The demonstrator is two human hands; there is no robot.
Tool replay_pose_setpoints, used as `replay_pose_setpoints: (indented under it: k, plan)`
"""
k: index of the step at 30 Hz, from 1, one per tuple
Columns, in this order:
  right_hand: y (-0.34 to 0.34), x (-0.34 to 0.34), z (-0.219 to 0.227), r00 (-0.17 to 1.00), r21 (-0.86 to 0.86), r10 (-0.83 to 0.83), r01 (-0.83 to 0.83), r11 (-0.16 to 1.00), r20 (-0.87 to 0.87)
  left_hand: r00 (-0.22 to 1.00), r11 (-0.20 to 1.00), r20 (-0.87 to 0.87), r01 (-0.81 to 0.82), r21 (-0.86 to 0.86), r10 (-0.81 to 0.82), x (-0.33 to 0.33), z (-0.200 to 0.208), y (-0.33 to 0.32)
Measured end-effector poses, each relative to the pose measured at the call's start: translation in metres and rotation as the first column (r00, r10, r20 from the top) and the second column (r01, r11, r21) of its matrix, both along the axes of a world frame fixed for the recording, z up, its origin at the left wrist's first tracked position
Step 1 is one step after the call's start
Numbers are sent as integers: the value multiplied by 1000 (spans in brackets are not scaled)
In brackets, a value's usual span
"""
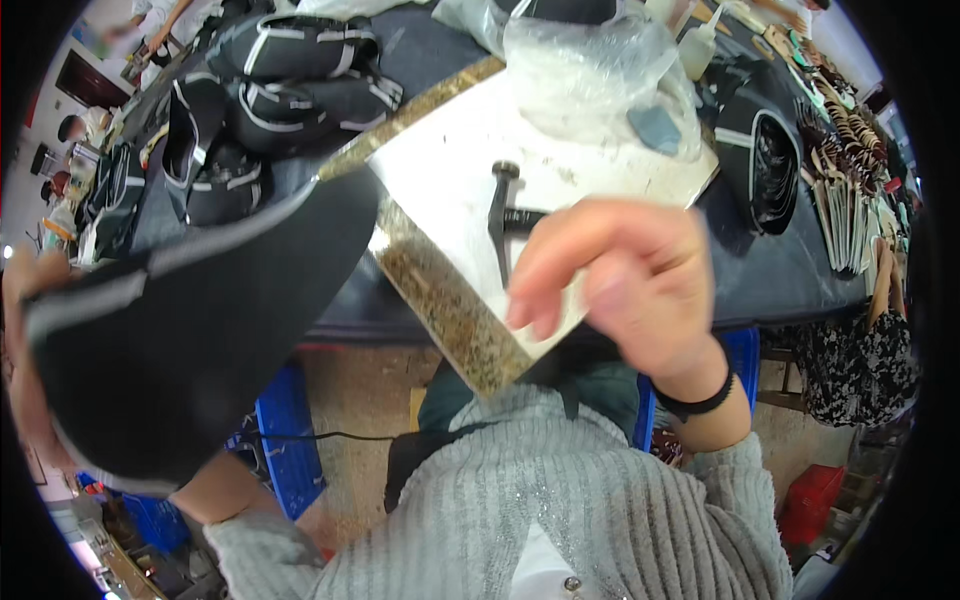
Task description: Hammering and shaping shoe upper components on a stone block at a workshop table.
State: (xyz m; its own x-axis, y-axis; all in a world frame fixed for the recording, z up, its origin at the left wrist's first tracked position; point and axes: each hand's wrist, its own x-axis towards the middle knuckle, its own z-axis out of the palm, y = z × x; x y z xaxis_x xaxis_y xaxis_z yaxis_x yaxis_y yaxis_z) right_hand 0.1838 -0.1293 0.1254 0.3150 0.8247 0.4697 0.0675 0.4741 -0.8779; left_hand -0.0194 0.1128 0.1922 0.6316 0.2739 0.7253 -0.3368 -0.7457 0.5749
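Clear plastic bag [590, 70] covers the slab's [445, 290] far-right edge, contents indistinct; left hand [25, 345] grips a black curved panel [200, 320] above the table's [785, 280] near-left edge, slanting lengthwise, narrow tip far-rightward; right hand [640, 275] loosely open.

Curved piece [210, 320], black with grey-white edging [90, 302]; hammer [497, 220], dark; slab [445, 300], speckled brown; sheet [430, 150], white, dark-flecked; sweater [540, 480], ribbed grey; wristband [705, 401], black; garment [855, 370], mottled black and white.
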Motion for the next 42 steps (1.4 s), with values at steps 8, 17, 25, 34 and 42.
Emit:
replay_pose_setpoints:
  k: [8,17,25,34,42]
  plan:
    - [34,-107,-43,994,68,12,-20,998,109,745,772,-405,228,-593,-531,-45,-38,-48]
    - [-52,-69,-80,970,-675,-216,236,699,115,574,756,-592,76,-650,-566,17,-141,-94]
    - [-40,-27,-103,531,-194,-81,442,876,844,846,981,-497,167,-96,-192,30,-173,-108]
    - [-26,-1,-98,591,-290,113,213,933,799,898,985,-405,159,-64,-171,24,-190,-98]
    - [-19,8,-94,615,-342,213,99,934,759,889,977,-406,206,-58,-212,23,-194,-96]
